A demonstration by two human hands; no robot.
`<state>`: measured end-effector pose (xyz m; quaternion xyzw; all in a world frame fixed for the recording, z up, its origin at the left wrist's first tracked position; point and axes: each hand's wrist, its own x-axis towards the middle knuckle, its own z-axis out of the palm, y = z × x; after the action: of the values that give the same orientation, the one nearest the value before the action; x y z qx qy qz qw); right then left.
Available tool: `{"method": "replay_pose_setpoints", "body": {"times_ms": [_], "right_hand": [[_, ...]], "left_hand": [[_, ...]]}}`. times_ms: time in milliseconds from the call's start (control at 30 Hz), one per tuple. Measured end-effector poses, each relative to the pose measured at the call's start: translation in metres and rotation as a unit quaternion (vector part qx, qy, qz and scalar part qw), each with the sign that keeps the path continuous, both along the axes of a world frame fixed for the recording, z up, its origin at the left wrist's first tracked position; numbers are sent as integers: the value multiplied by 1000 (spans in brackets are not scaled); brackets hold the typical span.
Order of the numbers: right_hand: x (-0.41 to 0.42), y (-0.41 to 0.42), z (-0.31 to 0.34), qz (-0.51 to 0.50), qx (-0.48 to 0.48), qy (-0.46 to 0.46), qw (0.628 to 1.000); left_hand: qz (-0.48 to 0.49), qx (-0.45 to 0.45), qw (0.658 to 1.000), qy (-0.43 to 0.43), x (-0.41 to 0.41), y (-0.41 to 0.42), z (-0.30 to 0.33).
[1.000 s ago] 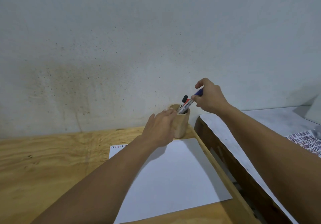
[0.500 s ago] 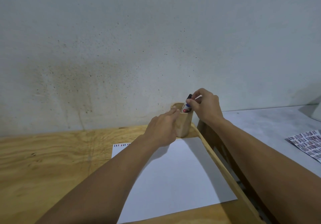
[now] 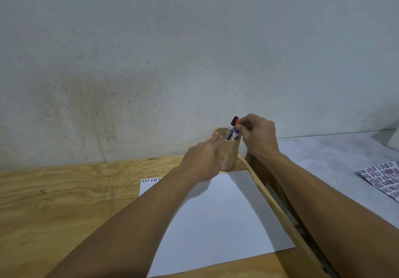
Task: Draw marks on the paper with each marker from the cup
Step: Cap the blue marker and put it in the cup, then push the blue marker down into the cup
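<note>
Plywood tabletop (image 3: 54, 202), pale grain, runs left of both forearms. White sheet of paper (image 3: 216, 217) lies flat beneath the left forearm; short red and blue marks along its far left edge, just left of the left wrist. Left hand (image 3: 203, 159) wrapped around the near side of the round light-wood cup (image 3: 230, 154), index finger on the rim, steadying it. Cup stands upright beyond the paper's far edge, between the two hands. Markers in the cup: black-capped marker (image 3: 231, 126) stands tallest; blue-capped marker (image 3: 237, 132) sits lower. Right hand (image 3: 259, 137), just right of the cup, pinches a red-capped marker (image 3: 237, 122) at its top. Grey tabletop (image 3: 323, 154) right of the right forearm, carrying a printed patterned sheet (image 3: 382, 180).
</note>
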<state>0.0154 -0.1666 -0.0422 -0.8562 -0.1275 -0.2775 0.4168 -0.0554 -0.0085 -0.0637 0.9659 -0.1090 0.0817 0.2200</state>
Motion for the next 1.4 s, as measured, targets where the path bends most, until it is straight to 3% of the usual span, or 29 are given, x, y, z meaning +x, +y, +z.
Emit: {"method": "replay_pose_setpoints", "body": {"times_ms": [633, 800, 933, 1167, 1400], "right_hand": [[3, -1, -18, -11, 41, 103, 994], [-17, -6, -26, -28, 32, 143, 989], [-44, -6, -43, -63, -28, 143, 987], [-98, 15, -64, 59, -226, 166, 958], [-134, 28, -71, 95, -322, 170, 927]], "left_hand": [[-23, 38, 999, 26, -4, -1, -2], [26, 29, 999, 21, -14, 12, -11], [61, 34, 997, 15, -30, 34, -16], [120, 33, 992, 21, -72, 78, -32], [168, 29, 984, 52, -119, 101, -54]]}}
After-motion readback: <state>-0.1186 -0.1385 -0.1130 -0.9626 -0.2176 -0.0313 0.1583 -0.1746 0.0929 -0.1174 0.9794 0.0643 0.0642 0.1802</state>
